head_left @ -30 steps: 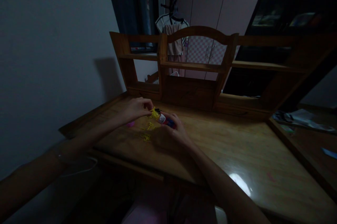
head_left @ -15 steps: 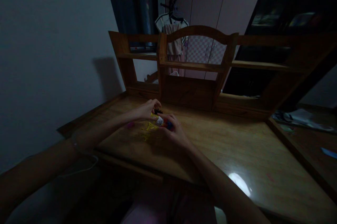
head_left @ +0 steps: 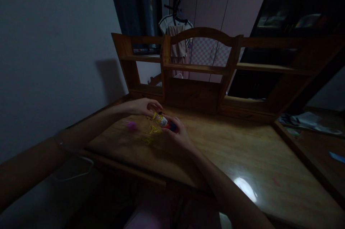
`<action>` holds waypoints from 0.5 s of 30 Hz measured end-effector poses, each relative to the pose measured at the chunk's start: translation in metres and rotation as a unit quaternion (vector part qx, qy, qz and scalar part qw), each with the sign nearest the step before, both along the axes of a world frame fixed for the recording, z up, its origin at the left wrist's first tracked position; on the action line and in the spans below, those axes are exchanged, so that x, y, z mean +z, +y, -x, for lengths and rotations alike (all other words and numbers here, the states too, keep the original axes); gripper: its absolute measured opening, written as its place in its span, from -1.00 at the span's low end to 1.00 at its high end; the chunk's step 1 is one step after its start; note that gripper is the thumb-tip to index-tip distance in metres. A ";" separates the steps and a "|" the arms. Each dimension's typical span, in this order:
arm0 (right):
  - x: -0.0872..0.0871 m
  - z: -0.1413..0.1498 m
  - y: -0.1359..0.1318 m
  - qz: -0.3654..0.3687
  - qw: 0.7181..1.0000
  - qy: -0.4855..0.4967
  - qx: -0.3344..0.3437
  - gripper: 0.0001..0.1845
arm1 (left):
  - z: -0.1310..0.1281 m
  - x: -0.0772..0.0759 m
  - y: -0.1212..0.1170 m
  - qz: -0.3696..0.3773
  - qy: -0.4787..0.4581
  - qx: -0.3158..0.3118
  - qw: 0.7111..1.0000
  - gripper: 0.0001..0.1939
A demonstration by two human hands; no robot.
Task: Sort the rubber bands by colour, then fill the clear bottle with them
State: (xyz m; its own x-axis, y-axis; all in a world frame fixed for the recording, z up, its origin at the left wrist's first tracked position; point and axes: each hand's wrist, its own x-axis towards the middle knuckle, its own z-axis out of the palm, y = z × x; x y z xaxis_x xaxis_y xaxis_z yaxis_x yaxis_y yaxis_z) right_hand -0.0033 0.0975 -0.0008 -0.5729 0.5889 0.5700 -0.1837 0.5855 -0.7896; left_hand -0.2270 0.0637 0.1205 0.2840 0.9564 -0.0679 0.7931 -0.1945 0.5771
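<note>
My right hand (head_left: 179, 135) is wrapped round a small, slim object (head_left: 163, 121) with a white patterned middle and red and blue parts; its kind is too dim to make out. At its upper left end my left hand (head_left: 145, 107) is curled, thumb and fingers closing on a thin yellow strip (head_left: 154, 115). A small black part shows just beyond the strip. Below the hands, several loose yellow strips (head_left: 152, 130) lie scattered on the wooden desk (head_left: 229, 143). A fuzzy purple ball (head_left: 132, 125) rests to their left, beneath my left forearm.
A wooden shelf unit (head_left: 195, 67) rises along the desk's back edge. On the left stands a pale wall (head_left: 61, 42). A lower surface with papers and a plastic bag (head_left: 307, 118) lies past the desk's right edge. Clothes (head_left: 176, 31) hang behind the shelves.
My left hand has moved a little up and left, away from my right hand, uncovering the purple ball. The held object shows more of its white, red and blue surface.
</note>
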 end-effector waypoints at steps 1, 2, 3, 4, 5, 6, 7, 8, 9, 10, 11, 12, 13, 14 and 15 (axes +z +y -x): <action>-0.001 0.001 0.001 0.007 1.000 0.004 0.003 -0.48 | 0.002 0.004 -0.001 0.008 0.000 0.001 1.000 -0.48; -0.002 0.001 0.002 0.016 1.000 0.011 0.007 -0.48 | 0.004 0.007 -0.002 0.015 0.001 0.004 1.000 -0.49; -0.003 0.002 0.003 0.025 0.999 0.018 0.010 -0.48 | 0.006 0.010 -0.004 0.021 0.003 0.009 1.000 -0.51; -0.004 0.002 0.004 0.036 0.999 0.025 0.012 -0.49 | 0.007 0.012 -0.005 0.025 0.006 0.016 1.000 -0.53; -0.005 0.003 0.005 0.046 0.998 0.031 0.014 -0.49 | 0.008 0.014 -0.006 0.027 0.008 0.024 0.999 -0.55; -0.005 0.003 0.005 0.055 0.998 0.035 0.014 -0.49 | 0.008 0.015 -0.006 0.026 0.006 0.031 0.999 -0.56; -0.006 0.004 0.006 0.061 0.997 0.037 0.013 -0.49 | 0.008 0.015 -0.007 0.022 0.001 0.037 0.999 -0.58; -0.006 0.004 0.006 0.064 0.997 0.036 0.011 -0.49 | 0.007 0.016 -0.008 0.016 -0.008 0.043 0.999 -0.59; -0.007 0.004 0.007 0.065 0.997 0.035 0.009 -0.48 | 0.006 0.015 -0.009 0.008 -0.018 0.050 0.999 -0.60; -0.007 0.004 0.007 0.064 0.997 0.033 0.009 -0.48 | 0.004 0.015 -0.009 0.001 -0.027 0.057 0.998 -0.61; -0.008 0.004 0.008 0.064 0.997 0.031 0.009 -0.48 | 0.002 0.015 -0.010 -0.006 -0.032 0.067 0.997 -0.62; -0.008 0.004 0.008 0.064 0.997 0.029 0.009 -0.48 | 0.000 0.014 -0.010 -0.014 -0.034 0.077 0.996 -0.62; -0.009 0.005 0.008 0.065 0.997 0.027 0.009 -0.48 | -0.002 0.014 -0.010 -0.020 -0.035 0.086 0.995 -0.61; -0.010 0.005 0.009 0.067 0.997 0.027 0.008 -0.48 | -0.004 0.014 -0.009 -0.026 -0.037 0.094 0.995 -0.61; -0.011 0.005 0.009 0.070 0.997 0.026 0.005 -0.48 | -0.006 0.014 -0.009 -0.030 -0.039 0.098 0.994 -0.60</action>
